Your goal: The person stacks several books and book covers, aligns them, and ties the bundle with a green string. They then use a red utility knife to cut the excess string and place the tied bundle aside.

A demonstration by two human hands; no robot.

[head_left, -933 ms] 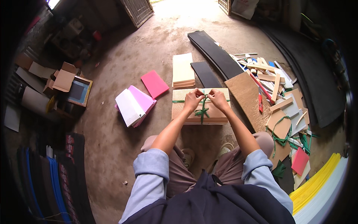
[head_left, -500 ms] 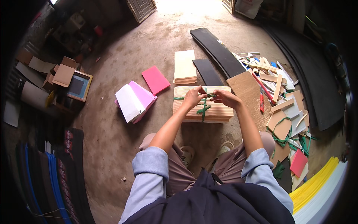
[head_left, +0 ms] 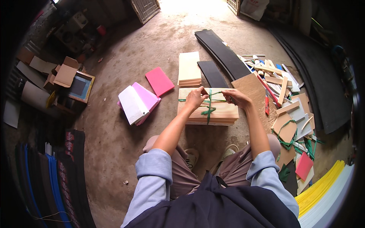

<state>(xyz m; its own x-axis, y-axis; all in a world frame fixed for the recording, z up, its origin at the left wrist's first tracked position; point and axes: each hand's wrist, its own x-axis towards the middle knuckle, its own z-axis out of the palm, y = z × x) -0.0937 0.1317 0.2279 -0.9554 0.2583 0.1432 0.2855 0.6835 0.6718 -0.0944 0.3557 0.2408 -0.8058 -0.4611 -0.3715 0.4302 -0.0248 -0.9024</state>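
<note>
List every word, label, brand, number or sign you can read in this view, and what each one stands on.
Whitish sack by the doorway: red print, small and blurred; not quoted.
Dark sheets at lower left: reddish and pale markings like characters, too dim and blurred to read.
Tied stack of striped tan sheets and its green strap: no lettering visible.

Looking down past rolled pale-blue sleeves: the left hand (head_left: 195, 99) and right hand (head_left: 237, 98) pinch a green ribbon (head_left: 217, 93) stretched between them, above a striped cream stack (head_left: 226, 110) bound crosswise with it. Beyond stands a smaller cream stack (head_left: 189, 67). To the left lie a bright pink block (head_left: 160, 81) and a white-and-lilac pile (head_left: 132, 104); to the right, a brown board (head_left: 249, 95) and jumbled offcuts (head_left: 283, 81).
</note>
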